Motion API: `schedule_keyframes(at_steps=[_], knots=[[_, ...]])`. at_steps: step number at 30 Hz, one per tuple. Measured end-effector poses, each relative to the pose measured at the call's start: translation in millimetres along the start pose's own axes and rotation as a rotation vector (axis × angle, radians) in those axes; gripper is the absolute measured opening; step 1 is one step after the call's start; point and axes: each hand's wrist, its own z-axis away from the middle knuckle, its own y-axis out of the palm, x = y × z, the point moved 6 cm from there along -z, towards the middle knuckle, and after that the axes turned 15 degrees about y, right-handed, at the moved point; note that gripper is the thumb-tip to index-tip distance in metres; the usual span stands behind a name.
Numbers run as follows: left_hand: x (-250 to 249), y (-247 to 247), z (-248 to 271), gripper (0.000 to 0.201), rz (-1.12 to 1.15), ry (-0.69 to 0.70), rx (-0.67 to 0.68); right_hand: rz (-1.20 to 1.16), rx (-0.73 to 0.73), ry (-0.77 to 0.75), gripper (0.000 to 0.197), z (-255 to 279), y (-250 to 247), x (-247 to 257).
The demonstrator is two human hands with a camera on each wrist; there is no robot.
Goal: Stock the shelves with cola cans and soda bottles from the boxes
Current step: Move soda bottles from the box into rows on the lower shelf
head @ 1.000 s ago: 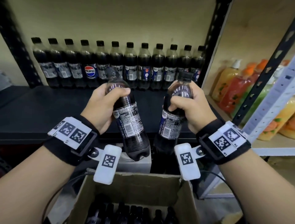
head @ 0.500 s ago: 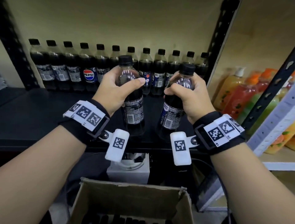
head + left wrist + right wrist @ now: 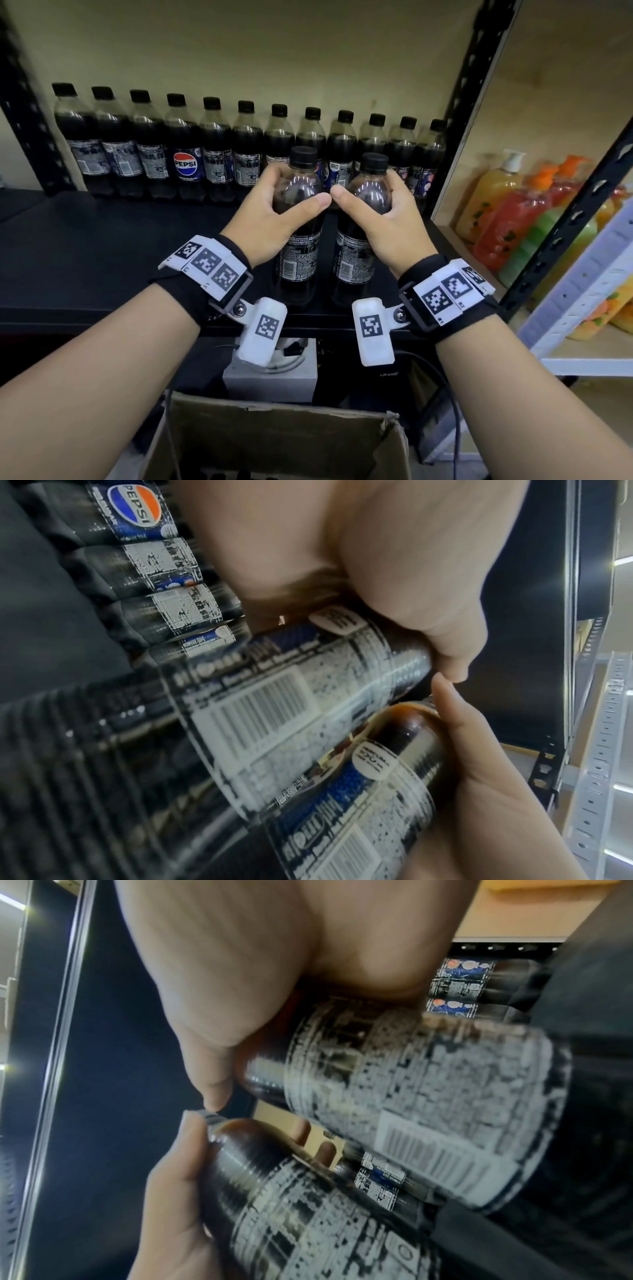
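My left hand grips the shoulder of a dark cola bottle with a black cap. Beside it my right hand grips a second cola bottle the same way. Both bottles stand upright side by side on the black shelf, in front of the back row of cola bottles; my thumbs nearly touch. In the left wrist view my left hand holds its bottle, with the other bottle below. In the right wrist view my right hand holds its bottle.
An open cardboard box with more bottles sits below the shelf front, behind it a grey box. Black uprights frame the shelf. To the right, a wooden shelf carries coloured soap bottles.
Both hands have carried their bottles up from over the box and forward onto the shelf. The bottles went from tilted to upright and came close together.
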Motion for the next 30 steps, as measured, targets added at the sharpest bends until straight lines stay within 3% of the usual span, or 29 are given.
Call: schedule_keyframes(at_steps=[12,16,23,30], knots=[[-32,-32,28,0.072,-0.201,-0.097,0.018,0.422,-0.052,0.075,0.079,28,-28,-3],[-29,-23,44,0.080,-0.241,-0.100,0.017,0.494,-0.128,-0.002,0.082,40,-25,-4],[-21,-5,41,0.074,-0.289,-0.077,-0.025,0.511,-0.211,-0.038,0.081,42,-23,-8],[-7,18,19,0.076,-0.358,-0.052,-0.035,0.528,-0.257,0.054,0.085,13,-38,-18]])
